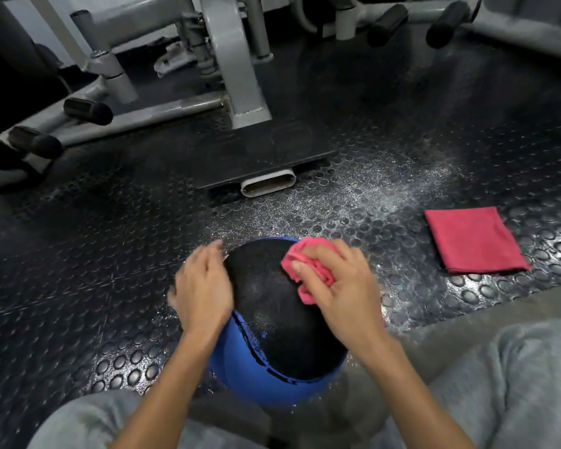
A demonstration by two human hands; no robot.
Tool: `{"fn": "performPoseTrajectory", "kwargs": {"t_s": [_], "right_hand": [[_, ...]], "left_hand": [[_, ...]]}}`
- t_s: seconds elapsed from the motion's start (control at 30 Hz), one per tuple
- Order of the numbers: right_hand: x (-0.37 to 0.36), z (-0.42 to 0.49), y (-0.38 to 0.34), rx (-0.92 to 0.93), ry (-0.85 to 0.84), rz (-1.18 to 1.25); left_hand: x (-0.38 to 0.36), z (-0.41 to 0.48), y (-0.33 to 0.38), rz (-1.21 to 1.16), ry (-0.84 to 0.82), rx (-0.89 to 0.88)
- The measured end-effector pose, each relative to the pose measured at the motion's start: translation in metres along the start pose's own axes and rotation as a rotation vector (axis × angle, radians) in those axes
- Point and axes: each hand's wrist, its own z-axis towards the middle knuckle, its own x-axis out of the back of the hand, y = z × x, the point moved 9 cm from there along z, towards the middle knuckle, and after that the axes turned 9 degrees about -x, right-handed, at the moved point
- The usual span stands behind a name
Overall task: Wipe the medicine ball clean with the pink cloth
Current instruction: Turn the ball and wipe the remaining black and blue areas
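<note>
The medicine ball [272, 319] sits on the studded floor [110, 254] at 6 o'clock, between the person's knees. The right hand [340, 286] has its fingers curled tight round the bunched pink cloth [290, 265], pressed on the ball at its 1 o'clock. The left hand [201, 286] lies flat-fingered against its 9 o'clock side.

Only that 1 hand steadies the ball, so a hard stroke could roll it off, and the pale dust on the floor could dirty it. The wad covers little, so patches may be missed.

The ball's underside is hidden and the left fingertips are blurred. A 2nd, folded cloth [473, 241] lies apart at 3 o'clock.
</note>
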Motion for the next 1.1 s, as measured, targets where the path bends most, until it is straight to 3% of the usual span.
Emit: {"fn": "performPoseTrajectory", "kwargs": {"t_s": [0.07,0.1,0.17,0.23,0.3,0.37,0.47,0.6,0.73,0.8,0.87,0.93,1.0,1.03,1.1], "right_hand": [[-0.002,0.009,0.035,-0.179,-0.011,0.199],[-0.005,0.012,0.059,-0.329,-0.028,0.275],[-0.004,0.012,0.078,-0.441,-0.038,0.221],[0.006,0.008,0.048,-0.317,-0.001,0.157],[0.004,0.000,-0.004,-0.051,0.002,0.050],[-0.008,-0.013,-0.045,0.175,0.008,-0.200],[-0.009,-0.014,-0.051,0.213,0.044,-0.232],[0.011,0.014,0.017,-0.071,0.077,-0.063],[-0.004,0.021,0.114,-0.526,-0.106,-0.012],[0.000,0.018,0.118,-0.570,-0.088,0.128],[0.008,0.023,0.082,-0.437,-0.060,0.174],[0.005,0.023,0.023,-0.170,-0.101,0.176],[-0.002,0.016,-0.030,0.149,-0.118,-0.079],[-0.005,0.016,-0.035,0.211,-0.097,-0.186],[0.001,0.030,-0.007,0.020,-0.129,-0.067]], "left_hand": [[-0.010,0.004,-0.040,-0.193,-0.103,0.223],[-0.016,0.007,-0.050,-0.206,-0.166,0.235],[-0.020,0.007,-0.051,-0.137,-0.228,0.183],[-0.016,0.003,-0.034,-0.067,-0.242,0.118],[-0.018,0.004,-0.026,-0.047,-0.267,0.094],[-0.024,0.007,-0.019,-0.029,-0.307,0.066],[-0.033,0.011,-0.013,-0.082,-0.388,-0.009],[-0.034,0.007,-0.010,-0.242,-0.417,-0.028],[-0.037,0.002,-0.001,-0.239,-0.384,-0.094],[-0.039,0.002,0.006,-0.230,-0.371,-0.135],[-0.042,0.004,0.010,-0.234,-0.380,-0.146],[-0.045,0.006,0.015,-0.207,-0.395,-0.143],[-0.048,0.005,0.019,-0.171,-0.404,-0.132],[-0.048,0.005,0.021,-0.145,-0.406,-0.131],[-0.049,0.003,0.028,-0.090,-0.399,-0.144]]}}
